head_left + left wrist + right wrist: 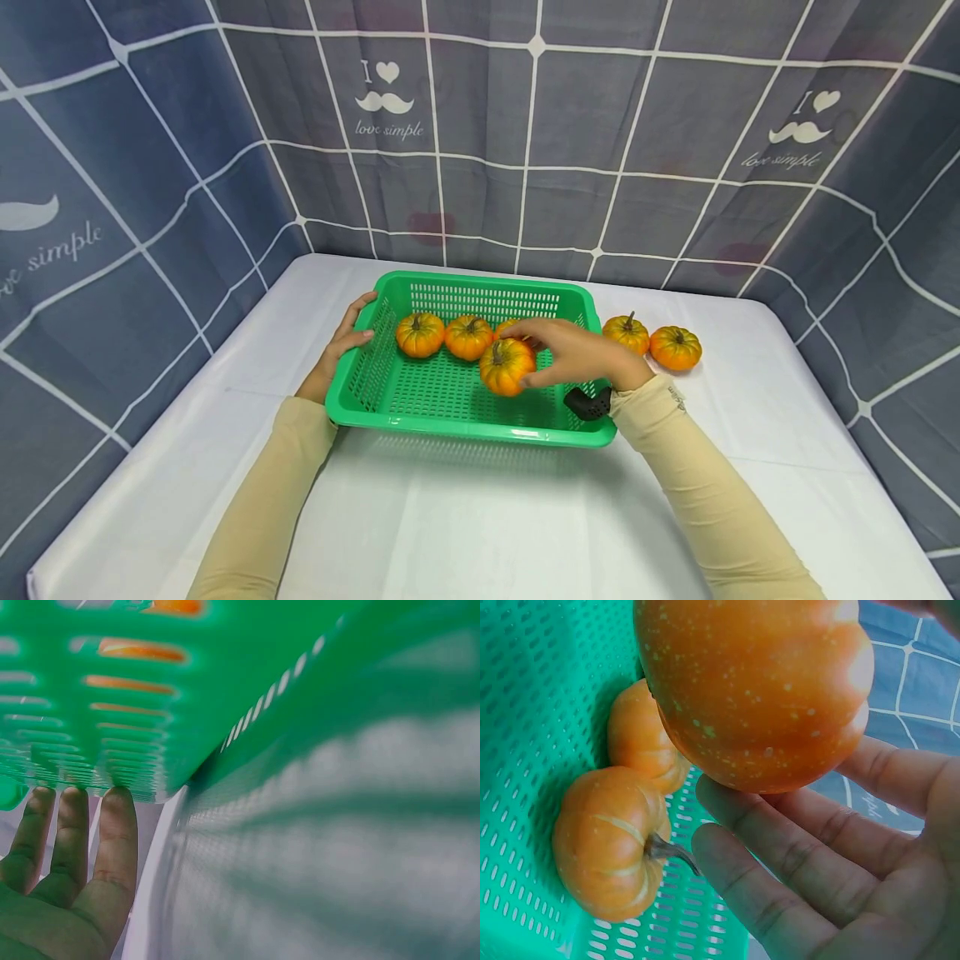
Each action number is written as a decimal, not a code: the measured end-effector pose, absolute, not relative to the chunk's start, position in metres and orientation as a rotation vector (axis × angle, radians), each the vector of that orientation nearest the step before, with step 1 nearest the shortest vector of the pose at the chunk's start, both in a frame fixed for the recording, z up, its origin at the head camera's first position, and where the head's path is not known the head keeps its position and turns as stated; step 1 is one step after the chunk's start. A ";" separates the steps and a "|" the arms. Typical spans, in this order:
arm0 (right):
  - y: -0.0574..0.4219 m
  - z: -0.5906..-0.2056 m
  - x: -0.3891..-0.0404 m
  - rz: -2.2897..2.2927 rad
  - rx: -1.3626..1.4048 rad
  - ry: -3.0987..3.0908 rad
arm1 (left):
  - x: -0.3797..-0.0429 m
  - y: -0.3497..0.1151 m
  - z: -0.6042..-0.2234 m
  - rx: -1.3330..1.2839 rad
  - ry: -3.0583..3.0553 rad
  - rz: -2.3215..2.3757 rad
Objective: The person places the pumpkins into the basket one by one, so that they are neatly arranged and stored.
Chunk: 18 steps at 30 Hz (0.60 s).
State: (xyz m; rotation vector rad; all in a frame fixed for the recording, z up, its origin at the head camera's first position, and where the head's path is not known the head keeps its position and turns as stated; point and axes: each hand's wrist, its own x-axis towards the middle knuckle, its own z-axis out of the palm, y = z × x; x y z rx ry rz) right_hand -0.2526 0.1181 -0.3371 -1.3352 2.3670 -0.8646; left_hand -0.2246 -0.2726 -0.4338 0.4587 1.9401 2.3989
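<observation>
Right hand (pixel 573 352) holding front pumpkin (pixel 504 370), rear pumpkin (pixel 504 327) partly hidden, green basket (pixel 450 425)

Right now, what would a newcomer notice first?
The bright green basket on the white table, with three orange pumpkins in a row inside. Over its floor, the right hand holds a fourth pumpkin, while the left hand holds the basket's left side. Two more pumpkins sit on the table, right of the basket.
</observation>
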 end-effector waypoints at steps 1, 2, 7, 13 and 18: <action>0.116 -0.337 -0.253 -0.856 -1.345 2.367 | -0.225 -0.272 -0.434 0.459 1.943 2.398; 0.114 -0.337 -0.253 -0.849 -1.354 2.367 | -0.225 -0.272 -0.434 0.460 1.946 2.397; 0.106 -0.337 -0.257 -0.788 -1.336 2.388 | -0.225 -0.271 -0.432 0.466 1.964 2.391; 0.099 -0.337 -0.263 -0.709 -1.301 2.402 | -0.226 -0.271 -0.431 0.466 1.980 2.381; 0.091 -0.338 -0.265 -0.645 -1.286 2.398 | -0.226 -0.272 -0.432 0.457 2.008 2.362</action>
